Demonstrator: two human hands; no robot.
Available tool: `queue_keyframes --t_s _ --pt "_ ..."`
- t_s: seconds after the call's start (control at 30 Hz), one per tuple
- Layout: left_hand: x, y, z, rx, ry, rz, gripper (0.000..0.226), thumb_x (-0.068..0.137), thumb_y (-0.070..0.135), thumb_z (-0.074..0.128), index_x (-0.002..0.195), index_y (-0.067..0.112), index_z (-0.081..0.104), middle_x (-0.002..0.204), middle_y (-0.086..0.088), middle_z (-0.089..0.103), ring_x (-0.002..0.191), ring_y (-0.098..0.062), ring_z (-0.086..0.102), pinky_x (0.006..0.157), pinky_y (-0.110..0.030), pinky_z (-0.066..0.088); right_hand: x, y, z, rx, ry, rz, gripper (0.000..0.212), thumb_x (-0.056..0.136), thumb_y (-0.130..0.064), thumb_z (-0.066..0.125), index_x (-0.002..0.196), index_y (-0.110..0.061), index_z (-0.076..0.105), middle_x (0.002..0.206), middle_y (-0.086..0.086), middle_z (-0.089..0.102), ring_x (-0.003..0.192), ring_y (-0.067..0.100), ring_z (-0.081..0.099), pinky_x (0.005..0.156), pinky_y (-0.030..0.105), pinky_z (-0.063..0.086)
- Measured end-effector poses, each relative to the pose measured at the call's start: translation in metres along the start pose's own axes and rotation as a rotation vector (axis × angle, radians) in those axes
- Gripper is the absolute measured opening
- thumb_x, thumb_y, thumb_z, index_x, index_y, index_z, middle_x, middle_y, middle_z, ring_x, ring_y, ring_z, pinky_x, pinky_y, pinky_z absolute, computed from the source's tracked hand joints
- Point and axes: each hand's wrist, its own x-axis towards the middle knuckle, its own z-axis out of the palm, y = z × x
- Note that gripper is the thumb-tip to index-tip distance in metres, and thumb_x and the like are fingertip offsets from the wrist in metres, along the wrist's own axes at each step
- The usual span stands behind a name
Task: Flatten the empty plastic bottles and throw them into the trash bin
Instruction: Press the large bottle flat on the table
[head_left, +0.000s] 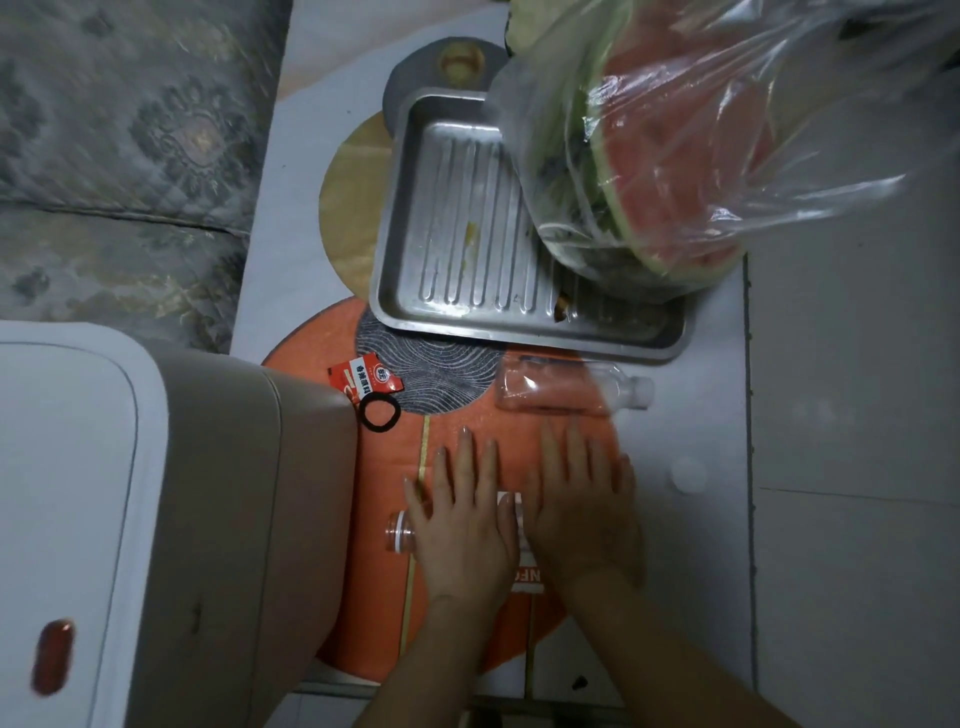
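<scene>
Bottle under hands (400, 532): lower centre, lying on the orange mat (467, 415), neck toward the bin.
Left hand (462, 525), right hand (582, 514): fingers straight, palms pressing down, likely to crush it.
Second bottle (571, 392): just above, waiting.
Trash bin (156, 493): left, near.

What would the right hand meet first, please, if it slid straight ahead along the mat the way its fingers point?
Most likely the second plastic bottle, lying crosswise on the orange mat just beyond the right hand. The fingertips appear close to it, though the gap is hard to judge. The metal tray lies farther on.
</scene>
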Motion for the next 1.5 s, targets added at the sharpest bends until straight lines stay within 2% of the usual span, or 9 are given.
queue_keyframes --t_s 0.13,0.27,0.5,0.63,0.77,0.93,1.03,1.17,1.5 --pt "-0.006 0.001 -0.008 0.052 -0.006 0.013 0.058 0.090 0.036 0.021 0.143 0.020 0.039 0.151 -0.007 0.038 0.136 -0.031 0.040 0.106 -0.062 0.030 -0.022 0.009 -0.005 -0.001 0.026 -0.066 0.059 0.094 -0.045 0.034 0.144 -0.014 0.029 0.151 0.014 0.035 0.140 0.030 0.031 0.113 0.057 0.022" --pt "-0.004 0.003 -0.011 0.058 0.040 0.036 0.057 0.090 0.037 0.022 0.141 0.020 0.043 0.149 -0.006 0.041 0.135 -0.030 0.040 0.106 -0.062 0.029 -0.029 0.014 -0.010 0.040 0.120 -0.087 0.054 0.089 -0.043 0.040 0.133 -0.011 0.047 0.137 0.016 0.053 0.128 0.033 0.049 0.106 0.060 0.027" --pt "-0.002 0.013 -0.008 0.113 0.054 0.134 0.058 0.092 0.036 0.022 0.143 0.016 0.037 0.152 -0.006 0.034 0.140 -0.025 0.032 0.112 -0.055 0.014 -0.020 0.024 -0.005 0.027 -0.006 -0.058 0.055 0.088 -0.045 0.043 0.132 -0.013 0.051 0.136 0.016 0.054 0.125 0.034 0.052 0.098 0.067 0.037" --pt "0.009 0.014 -0.015 0.101 0.045 0.162 0.058 0.091 0.039 0.025 0.145 0.021 0.034 0.153 -0.004 0.031 0.141 -0.026 0.030 0.115 -0.055 0.010 -0.004 0.024 -0.013 0.060 -0.018 -0.018 0.063 0.094 -0.049 0.013 0.130 -0.016 0.052 0.135 0.016 0.056 0.123 0.036 0.053 0.095 0.069 0.037" --pt "0.008 0.012 -0.011 0.034 -0.004 0.158 0.057 0.090 0.037 0.029 0.146 0.023 0.031 0.155 -0.003 0.028 0.141 -0.025 0.030 0.114 -0.057 0.011 -0.006 0.023 -0.004 0.030 -0.091 -0.018 0.054 0.085 -0.043 0.036 0.130 -0.019 0.054 0.134 0.016 0.057 0.123 0.037 0.053 0.094 0.065 0.040" --pt "0.027 0.015 -0.009 0.119 -0.070 0.147 0.058 0.089 0.036 0.029 0.145 0.021 0.035 0.153 -0.005 0.032 0.139 -0.028 0.034 0.109 -0.057 0.008 0.016 0.021 -0.001 -0.028 -0.181 0.030 0.052 0.089 -0.043 0.028 0.122 -0.021 0.061 0.126 0.013 0.063 0.118 0.036 0.058 0.091 0.068 0.041" --pt "0.034 0.017 -0.006 0.132 -0.088 0.137 0.058 0.089 0.035 0.028 0.144 0.020 0.037 0.153 -0.007 0.034 0.138 -0.029 0.036 0.109 -0.059 0.010 0.023 0.019 0.001 -0.040 -0.247 0.070 0.059 0.095 -0.043 0.013 0.123 -0.022 0.060 0.129 0.013 0.061 0.119 0.036 0.057 0.093 0.067 0.039" --pt "0.038 0.019 -0.001 0.120 -0.085 0.140 0.057 0.089 0.033 0.027 0.143 0.018 0.038 0.151 -0.007 0.036 0.136 -0.030 0.039 0.106 -0.059 0.016 0.028 0.016 0.003 -0.091 -0.286 0.065 0.054 0.082 -0.042 0.031 0.123 -0.022 0.060 0.128 0.013 0.062 0.118 0.037 0.057 0.095 0.065 0.040" --pt "0.043 0.021 0.010 0.080 -0.052 0.116 0.053 0.094 0.033 0.019 0.141 0.016 0.036 0.149 -0.003 0.036 0.134 -0.029 0.042 0.103 -0.061 0.035 0.034 0.011 0.002 -0.118 -0.283 0.066 0.053 0.081 -0.040 0.031 0.120 -0.021 0.063 0.125 0.016 0.063 0.113 0.037 0.061 0.087 0.061 0.050"
